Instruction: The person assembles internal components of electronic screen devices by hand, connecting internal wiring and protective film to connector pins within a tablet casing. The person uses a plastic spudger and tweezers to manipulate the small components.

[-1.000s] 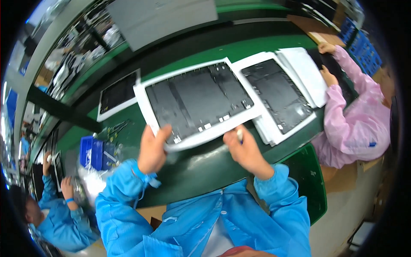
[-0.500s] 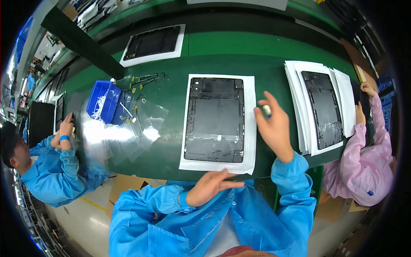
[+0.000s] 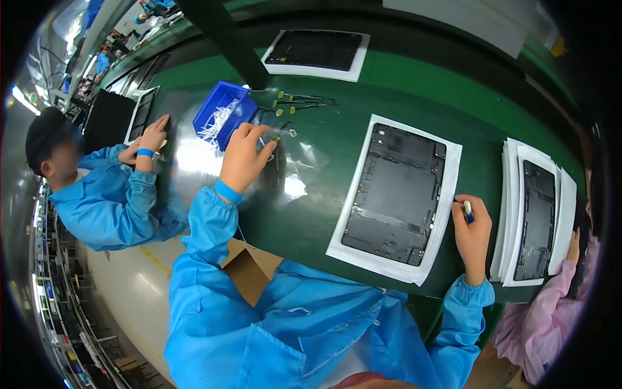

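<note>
My left hand (image 3: 243, 161) is stretched out over the table beside a blue bin (image 3: 241, 102) full of thin white strips. Its thumb and forefinger are apart, close to small cable parts with yellow tabs (image 3: 276, 139); I see nothing gripped there. In my right hand (image 3: 473, 236) is a small tool with a whitish end and a dark blue body (image 3: 468, 211), mostly hidden by the fingers. That hand rests by the right edge of a white sheet (image 3: 345, 250). On the sheet lies a black tablet housing (image 3: 402, 188), its inner side up.
Several thin cables (image 3: 301, 100) lie right of the bin. Another housing (image 3: 314, 48) is at the back, and one (image 3: 536, 220) tops white sheets at right. A green post (image 3: 227, 42) rises behind the bin. Co-workers sit left, in blue (image 3: 110, 201), and right, in pink (image 3: 544, 324).
The view has swung left. My left hand has gone from the table's front edge to the cable parts by the bin. My right hand has come down nearer the sheet's edge, still holding the small tool.
</note>
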{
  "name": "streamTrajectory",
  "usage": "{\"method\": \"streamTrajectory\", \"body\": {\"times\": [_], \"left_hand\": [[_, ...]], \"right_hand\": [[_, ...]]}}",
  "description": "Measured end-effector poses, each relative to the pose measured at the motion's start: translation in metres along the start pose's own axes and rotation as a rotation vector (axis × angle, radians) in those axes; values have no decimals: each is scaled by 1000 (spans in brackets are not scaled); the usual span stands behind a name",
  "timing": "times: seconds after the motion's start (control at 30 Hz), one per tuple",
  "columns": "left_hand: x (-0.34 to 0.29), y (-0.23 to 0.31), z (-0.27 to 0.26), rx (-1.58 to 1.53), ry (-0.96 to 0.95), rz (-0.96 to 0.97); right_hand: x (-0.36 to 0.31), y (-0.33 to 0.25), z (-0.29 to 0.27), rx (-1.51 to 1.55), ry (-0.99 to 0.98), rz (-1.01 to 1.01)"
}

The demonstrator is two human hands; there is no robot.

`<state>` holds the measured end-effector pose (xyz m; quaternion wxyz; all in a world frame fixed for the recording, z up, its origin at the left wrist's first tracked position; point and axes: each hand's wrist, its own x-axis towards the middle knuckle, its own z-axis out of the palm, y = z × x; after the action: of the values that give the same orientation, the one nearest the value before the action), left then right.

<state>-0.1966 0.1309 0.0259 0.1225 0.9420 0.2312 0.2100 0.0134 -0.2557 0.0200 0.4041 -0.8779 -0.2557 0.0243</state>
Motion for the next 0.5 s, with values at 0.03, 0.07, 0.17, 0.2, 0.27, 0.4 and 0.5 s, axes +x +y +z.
{"method": "streamTrajectory", "body": {"times": [0.03, 0.07, 0.17, 0.2, 0.27, 0.4, 0.5], "left_hand": [[0, -8, 0, 65, 26, -13], [0, -10, 1, 70, 29, -18], [2, -9, 12, -7, -63, -104], [2, -9, 14, -7, -61, -106], [6, -9, 17, -44, -49, -119], [14, -7, 14, -11, -32, -114], [19, -13, 10, -119, -31, -164]], "right_hand": [[1, -1, 2, 11, -2, -10], [1, -3, 2, 11, -2, -12], [2, -2, 4, 18, -12, 0], [2, -3, 5, 18, -13, -3], [2, -4, 5, 6, -7, -7], [2, 1, 6, 13, -11, 2], [3, -2, 6, 17, -1, -9]]}}
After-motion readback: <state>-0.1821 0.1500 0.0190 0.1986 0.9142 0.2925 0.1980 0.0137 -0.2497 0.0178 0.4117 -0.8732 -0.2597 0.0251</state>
